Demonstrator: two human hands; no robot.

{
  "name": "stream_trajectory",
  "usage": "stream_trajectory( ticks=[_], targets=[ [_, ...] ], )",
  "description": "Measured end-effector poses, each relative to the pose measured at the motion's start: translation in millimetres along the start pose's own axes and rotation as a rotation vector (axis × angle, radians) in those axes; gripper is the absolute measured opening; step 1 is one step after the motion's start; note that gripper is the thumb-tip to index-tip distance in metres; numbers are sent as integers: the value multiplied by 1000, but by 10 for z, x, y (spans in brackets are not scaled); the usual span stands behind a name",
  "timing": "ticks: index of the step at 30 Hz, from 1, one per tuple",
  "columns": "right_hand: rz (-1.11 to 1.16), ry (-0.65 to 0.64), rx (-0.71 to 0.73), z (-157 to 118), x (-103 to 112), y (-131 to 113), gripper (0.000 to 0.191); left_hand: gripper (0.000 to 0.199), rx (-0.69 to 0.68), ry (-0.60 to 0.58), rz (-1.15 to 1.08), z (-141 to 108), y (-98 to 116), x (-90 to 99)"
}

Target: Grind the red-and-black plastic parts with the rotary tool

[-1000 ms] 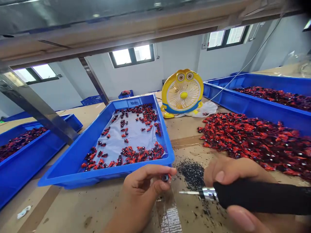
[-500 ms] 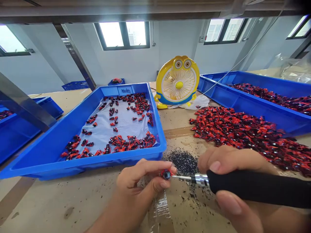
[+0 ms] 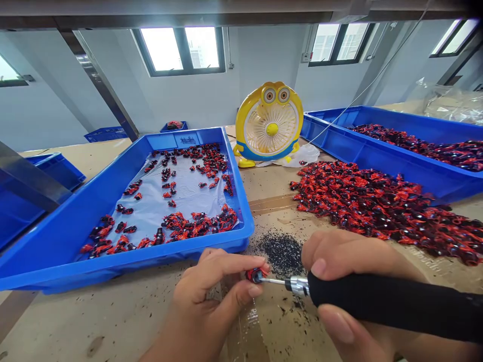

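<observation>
Between thumb and fingertips, my left hand [image 3: 215, 296] pinches a small red-and-black part [image 3: 255, 275], its dark round end facing me. My right hand [image 3: 350, 271] is wrapped round the thick black handle of a pen-shaped powered rotary tool [image 3: 377, 301] with a silver collar. The tool's thin metal bit [image 3: 274, 281] reaches left to the part and appears to touch its edge. Just beyond both hands, a heap of black shavings [image 3: 283, 251] lies on the tabletop. What the bit's very tip does at the part is too small to make out.
A blue tray [image 3: 247, 221] at left holds scattered red-and-black parts on a pale sheet. A large pile of like parts [image 3: 362, 196] covers the right of the table, before another blue tray [image 3: 426, 186]. A yellow cartoon fan [image 3: 271, 129] stands behind; a metal post [image 3: 100, 83] slants at left.
The whole view has shifted slightly, so the trays and fan sit further left. The part has turned a little in my left fingers, and the bit stays at its edge.
</observation>
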State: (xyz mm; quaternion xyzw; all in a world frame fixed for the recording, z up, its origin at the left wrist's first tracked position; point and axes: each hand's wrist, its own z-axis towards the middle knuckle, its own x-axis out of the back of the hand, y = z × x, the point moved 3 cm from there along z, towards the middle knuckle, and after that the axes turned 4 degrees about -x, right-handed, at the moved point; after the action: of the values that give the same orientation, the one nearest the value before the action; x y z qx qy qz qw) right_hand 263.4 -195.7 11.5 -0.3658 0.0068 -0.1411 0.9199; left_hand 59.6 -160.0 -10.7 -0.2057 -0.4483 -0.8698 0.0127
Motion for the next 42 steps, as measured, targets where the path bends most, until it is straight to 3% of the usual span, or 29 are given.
stream_trajectory(
  ticks=[4,7,12,18,24,32,35,38,42],
  targets=[
    [1,83,-6,-34,26,4,16,26,-15,-15,12,-15,-6,-1],
    [-7,-4,10,-47,10,-3,15,27,-18,-27,16,-17,-16,-9],
    [-49,-8,22,-39,13,4,14,25,-44,-17,34,-7,-12,-13],
    [-98,-194,90,24,46,51,27,26,-49,-26,40,-9,-7,-6],
    [-97,-69,57,-21,45,41,16,26,-49,-34,35,-12,-13,-5],
    [-112,-278,159,30,159,25,38,18,-146,-56,104,10,10,-5],
    [-112,-286,156,25,120,33,38,17,-210,-70,112,30,34,-8],
    [-80,-209,126,14,63,27,28,16,-266,-81,95,27,47,-13],
    [-108,-222,141,24,78,5,28,14,-238,-79,95,7,29,-16]
  ],
)
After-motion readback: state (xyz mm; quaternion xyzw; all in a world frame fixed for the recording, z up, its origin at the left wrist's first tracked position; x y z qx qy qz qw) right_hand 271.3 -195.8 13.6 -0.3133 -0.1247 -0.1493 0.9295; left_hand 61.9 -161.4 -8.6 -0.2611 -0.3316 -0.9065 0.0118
